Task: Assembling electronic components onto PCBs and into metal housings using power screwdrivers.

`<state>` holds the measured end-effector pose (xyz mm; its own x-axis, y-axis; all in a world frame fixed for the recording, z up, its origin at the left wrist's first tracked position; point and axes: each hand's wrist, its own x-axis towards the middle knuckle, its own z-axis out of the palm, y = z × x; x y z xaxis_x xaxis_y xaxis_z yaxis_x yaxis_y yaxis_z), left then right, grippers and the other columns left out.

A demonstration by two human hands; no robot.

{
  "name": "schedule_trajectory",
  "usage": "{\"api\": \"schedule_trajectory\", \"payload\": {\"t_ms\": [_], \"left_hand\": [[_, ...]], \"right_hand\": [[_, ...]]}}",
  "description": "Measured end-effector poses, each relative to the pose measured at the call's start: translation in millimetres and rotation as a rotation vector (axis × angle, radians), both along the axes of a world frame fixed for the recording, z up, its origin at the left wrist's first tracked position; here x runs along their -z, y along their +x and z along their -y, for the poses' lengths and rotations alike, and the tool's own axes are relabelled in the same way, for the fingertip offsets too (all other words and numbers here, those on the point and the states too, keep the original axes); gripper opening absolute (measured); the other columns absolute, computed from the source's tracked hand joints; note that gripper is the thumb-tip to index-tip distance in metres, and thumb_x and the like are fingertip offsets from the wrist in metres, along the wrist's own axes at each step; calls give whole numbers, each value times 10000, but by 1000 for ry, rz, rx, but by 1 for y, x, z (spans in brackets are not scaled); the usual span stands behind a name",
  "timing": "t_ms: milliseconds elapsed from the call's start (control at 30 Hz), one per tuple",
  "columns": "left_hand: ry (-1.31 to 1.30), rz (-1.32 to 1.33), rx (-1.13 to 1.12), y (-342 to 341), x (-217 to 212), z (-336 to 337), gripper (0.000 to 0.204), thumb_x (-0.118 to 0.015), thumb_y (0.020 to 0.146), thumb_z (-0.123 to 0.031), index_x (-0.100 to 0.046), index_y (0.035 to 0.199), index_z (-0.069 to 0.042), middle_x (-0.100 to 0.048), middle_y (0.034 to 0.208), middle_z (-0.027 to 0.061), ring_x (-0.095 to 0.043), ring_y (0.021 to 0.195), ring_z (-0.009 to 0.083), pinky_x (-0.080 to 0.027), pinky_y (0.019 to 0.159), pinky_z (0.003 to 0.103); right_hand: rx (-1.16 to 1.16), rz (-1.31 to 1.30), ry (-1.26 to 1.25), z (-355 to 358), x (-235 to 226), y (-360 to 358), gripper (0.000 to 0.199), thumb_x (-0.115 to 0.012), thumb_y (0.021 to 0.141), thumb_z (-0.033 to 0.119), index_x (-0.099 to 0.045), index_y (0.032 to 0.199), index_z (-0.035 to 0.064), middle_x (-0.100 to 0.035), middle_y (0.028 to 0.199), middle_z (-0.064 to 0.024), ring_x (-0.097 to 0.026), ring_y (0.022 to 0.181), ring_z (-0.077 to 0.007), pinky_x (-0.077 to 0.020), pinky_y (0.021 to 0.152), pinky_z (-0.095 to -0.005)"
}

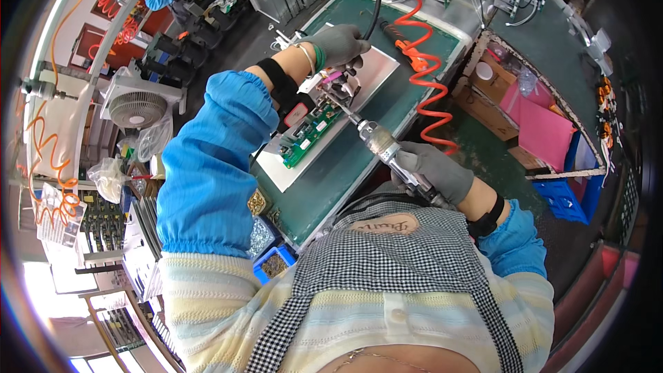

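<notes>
Nearest you is your checked apron point(387, 262) over a striped top, and just left of it, at the near edge of the bench, sit small blue bins point(275, 262) of screws. Your right hand point(435, 171), in a grey glove, is wrapped tight around the grip of a powered screwdriver point(387, 148) — the tool slants up and to the left, its bit coming down on the far end of the green circuit board point(309, 135). That board lies on a pale metal plate point(331, 121), which rests on the green mat point(394, 107) in the middle of the bench. Your left hand point(340, 47), also gloved in grey, sits just beyond the bit at the far end of the board, fingers curled down onto it around something small and pink; what exactly it grips you cannot tell from here. Right of the plate an orange coiled hose point(421, 62) runs from far to near across the mat. Further right stand cardboard boxes point(494, 93) and a pink sheet point(542, 128). Off to your left, beyond the blue sleeve, a small white fan point(138, 107) faces up.
</notes>
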<state>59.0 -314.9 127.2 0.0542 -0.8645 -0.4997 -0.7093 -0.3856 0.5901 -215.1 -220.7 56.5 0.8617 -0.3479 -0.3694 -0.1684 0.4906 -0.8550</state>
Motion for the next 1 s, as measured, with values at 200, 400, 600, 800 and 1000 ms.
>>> {"api": "schedule_trajectory", "payload": {"t_ms": [200,400,600,800,1000], "left_hand": [[11,-17,-21,5,7,6,263,-503,998,-262,-549,1074,-14,-654,814,74,-621,663,150,-524,586,309],[-48,-100,-26,13,8,-1,252,-541,967,-198,-565,1089,20,-655,878,99,-651,686,166,-553,625,309],[-297,-249,-125,35,-24,-70,384,-588,950,-220,-540,1232,37,-619,1030,61,-613,861,109,-538,771,268],[-230,-598,-330,21,-7,-177,330,-603,965,-273,-595,1156,-3,-612,1008,33,-577,886,114,-493,810,272],[-79,-859,-825,-40,95,-227,412,-575,983,-225,-515,1284,51,-643,1128,154,-637,986,205,-528,866,321]], "right_hand": [[-33,-84,-221,6,13,0,566,-697,829,359,-552,1232,-11,-659,904,-71,-630,805,-137,-508,733,-277],[15,-129,-736,25,50,-51,833,-810,684,284,-430,1375,17,-627,1145,-147,-624,1051,-227,-479,932,-355],[470,-326,-706,142,94,-88,746,-788,719,181,-443,1354,-4,-618,1125,-135,-615,984,-192,-492,875,-330],[291,-585,-1247,312,117,-22,724,-789,687,214,-500,1318,9,-636,1119,-234,-618,1022,-395,-483,885,-432],[-2,-711,-1480,413,116,89,692,-754,722,256,-510,1329,31,-591,1218,-199,-543,1145,-398,-442,966,-459]]}}
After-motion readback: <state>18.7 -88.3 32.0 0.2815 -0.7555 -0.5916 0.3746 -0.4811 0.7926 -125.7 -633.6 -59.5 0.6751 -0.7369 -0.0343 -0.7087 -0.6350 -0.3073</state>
